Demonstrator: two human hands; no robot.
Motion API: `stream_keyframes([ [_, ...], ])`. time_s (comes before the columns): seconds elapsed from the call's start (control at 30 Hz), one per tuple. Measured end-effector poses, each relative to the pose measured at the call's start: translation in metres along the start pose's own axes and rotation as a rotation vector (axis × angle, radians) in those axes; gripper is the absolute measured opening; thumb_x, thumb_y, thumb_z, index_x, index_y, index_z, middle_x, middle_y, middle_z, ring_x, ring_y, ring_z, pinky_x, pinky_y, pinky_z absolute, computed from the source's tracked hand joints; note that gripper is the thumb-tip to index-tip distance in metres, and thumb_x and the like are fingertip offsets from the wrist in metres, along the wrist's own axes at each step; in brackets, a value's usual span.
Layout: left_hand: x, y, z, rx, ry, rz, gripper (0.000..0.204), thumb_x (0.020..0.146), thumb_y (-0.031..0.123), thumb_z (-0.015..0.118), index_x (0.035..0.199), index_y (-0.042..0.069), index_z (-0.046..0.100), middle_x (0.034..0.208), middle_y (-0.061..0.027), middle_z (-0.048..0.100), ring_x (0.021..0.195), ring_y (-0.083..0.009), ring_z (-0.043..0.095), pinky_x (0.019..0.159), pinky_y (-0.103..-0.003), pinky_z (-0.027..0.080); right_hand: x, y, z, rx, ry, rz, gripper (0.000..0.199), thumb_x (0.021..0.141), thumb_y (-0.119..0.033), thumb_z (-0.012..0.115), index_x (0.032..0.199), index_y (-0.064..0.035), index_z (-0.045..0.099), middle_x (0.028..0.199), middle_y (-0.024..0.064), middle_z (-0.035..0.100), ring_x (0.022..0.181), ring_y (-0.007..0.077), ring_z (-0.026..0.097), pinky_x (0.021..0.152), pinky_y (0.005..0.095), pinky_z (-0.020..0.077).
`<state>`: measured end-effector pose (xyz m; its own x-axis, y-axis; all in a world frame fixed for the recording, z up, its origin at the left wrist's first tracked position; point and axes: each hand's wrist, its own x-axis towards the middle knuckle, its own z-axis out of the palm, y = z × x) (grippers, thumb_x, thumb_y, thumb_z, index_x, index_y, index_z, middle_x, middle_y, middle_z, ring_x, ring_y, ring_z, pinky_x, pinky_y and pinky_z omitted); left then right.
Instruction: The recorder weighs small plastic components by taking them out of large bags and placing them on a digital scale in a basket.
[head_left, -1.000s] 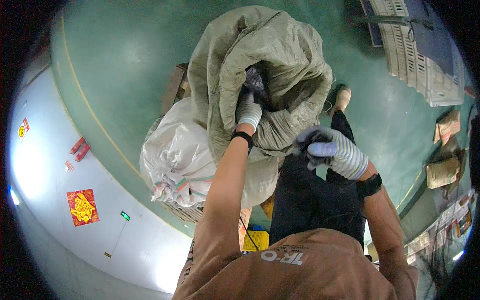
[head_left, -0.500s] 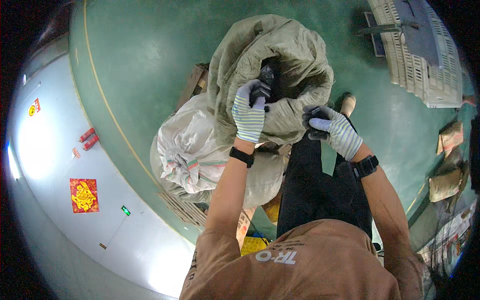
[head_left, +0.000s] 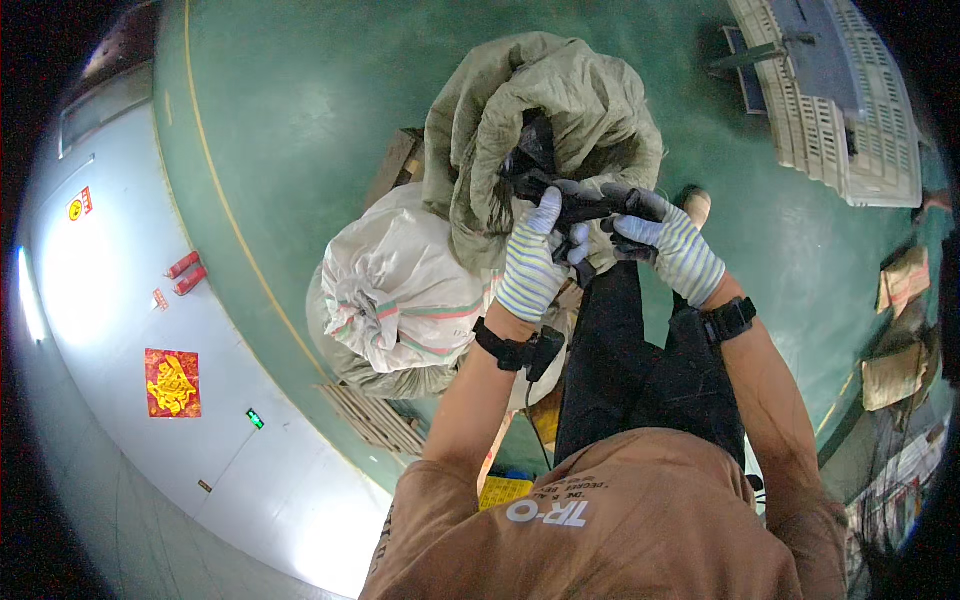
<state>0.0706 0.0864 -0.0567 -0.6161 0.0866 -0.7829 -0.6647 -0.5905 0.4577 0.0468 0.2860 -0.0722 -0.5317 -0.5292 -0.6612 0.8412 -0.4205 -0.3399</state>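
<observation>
A large grey-green woven sack [head_left: 590, 85] stands before me, its mouth rolled outward. Over the near side of the mouth runs a bunched strip of black, soft-looking material [head_left: 590, 207], held between both hands. My left hand [head_left: 537, 260], in a striped knit glove with dark-coated fingers, closes on the left part of it. The strip's right end is gripped by my right hand [head_left: 675, 247], gloved the same way. More black material [head_left: 533, 150] shows in the mouth at the left; whether it joins the strip I cannot tell. The sack's depth is hidden.
A tied white sack [head_left: 410, 265] leans against the green sack's left side. Wooden slats [head_left: 372, 418] and a yellow crate [head_left: 503, 490] lie nearer. At the far right stand pale slatted plastic crates [head_left: 825, 140]; brown packages [head_left: 895, 375] lie below them. Two red extinguishers [head_left: 188, 272] are by the left wall.
My left hand has come out of the sack's mouth, moving right and nearer. Black material now spans both hands, and my right hand has shifted slightly nearer.
</observation>
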Motion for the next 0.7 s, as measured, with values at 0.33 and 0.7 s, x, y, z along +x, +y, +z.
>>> stream_keyframes([
  [0.33, -0.009, -0.014, 0.011, 0.018, -0.017, 0.003, 0.035, 0.096, 0.042, 0.062, 0.110, 0.010, 0.064, 0.081, -0.0016, 0.061, 0.067, -0.0117, 0.057, 0.058, -0.026, 0.045, -0.009, -0.006, -0.005, -0.129, 0.112, 0.004, 0.031, 0.093, -0.015, 0.067, 0.124, -0.0112, 0.063, 0.107, 0.0003, 0.067, 0.093, 0.0115, 0.064, 0.078, 0.0269, 0.0540],
  [0.7, -0.021, -0.008, 0.041, 0.226, 0.029, 0.006, 0.028, 0.096, 0.040, 0.063, 0.102, 0.012, 0.063, 0.073, 0.0019, 0.056, 0.059, -0.0084, 0.054, 0.050, -0.023, 0.042, -0.049, -0.041, -0.025, 0.116, -0.010, 0.103, 0.036, 0.094, -0.021, 0.066, 0.127, -0.0094, 0.060, 0.107, 0.0027, 0.067, 0.092, 0.0124, 0.064, 0.081, 0.0259, 0.0541],
])
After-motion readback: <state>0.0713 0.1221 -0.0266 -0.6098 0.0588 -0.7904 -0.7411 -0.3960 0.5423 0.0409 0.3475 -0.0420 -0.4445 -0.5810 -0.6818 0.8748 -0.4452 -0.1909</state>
